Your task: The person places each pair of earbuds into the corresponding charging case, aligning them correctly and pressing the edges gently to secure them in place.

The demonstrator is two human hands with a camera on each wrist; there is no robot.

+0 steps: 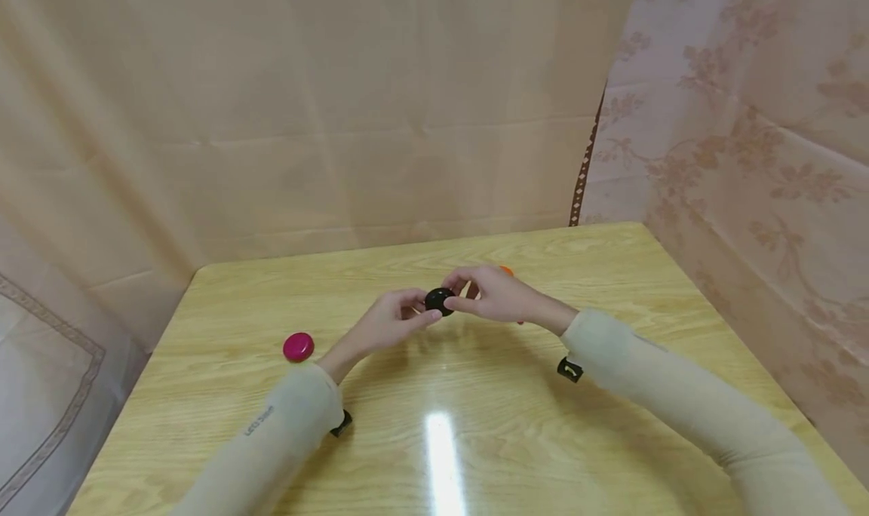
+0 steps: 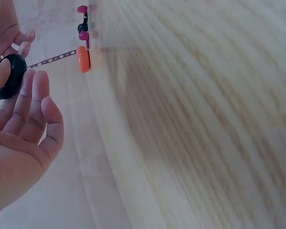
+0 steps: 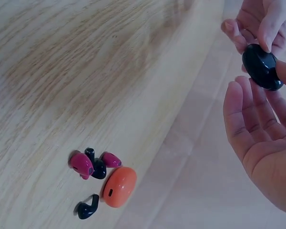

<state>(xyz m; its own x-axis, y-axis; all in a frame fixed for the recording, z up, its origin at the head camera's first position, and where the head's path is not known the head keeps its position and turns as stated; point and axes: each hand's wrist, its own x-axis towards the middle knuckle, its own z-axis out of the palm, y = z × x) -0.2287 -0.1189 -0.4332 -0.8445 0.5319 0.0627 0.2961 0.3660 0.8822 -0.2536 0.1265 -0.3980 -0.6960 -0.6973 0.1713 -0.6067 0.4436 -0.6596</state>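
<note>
Above the table, both hands hold a glossy black earbud case (image 1: pixel 438 301), rounded and with its lid looking closed. My left hand (image 1: pixel 383 324) pinches its left side between thumb and fingers. From the right, my right hand (image 1: pixel 494 293) grips it the same way, the thumb lying on the case in the right wrist view. Beyond my right hand, an orange earbud case (image 3: pixel 120 187) rests on the table. Beside it lie magenta earbuds (image 3: pixel 81 163) and black earbuds (image 3: pixel 87 210); in the head view my right hand mostly hides this group.
A magenta round case (image 1: pixel 299 347) lies on the wooden table (image 1: pixel 224 425), close to my left forearm. Beige curtains (image 1: pixel 305 124) hang behind the table's far edge, with a flowered curtain (image 1: pixel 760 161) along the right. Light reflects off the tabletop near the front.
</note>
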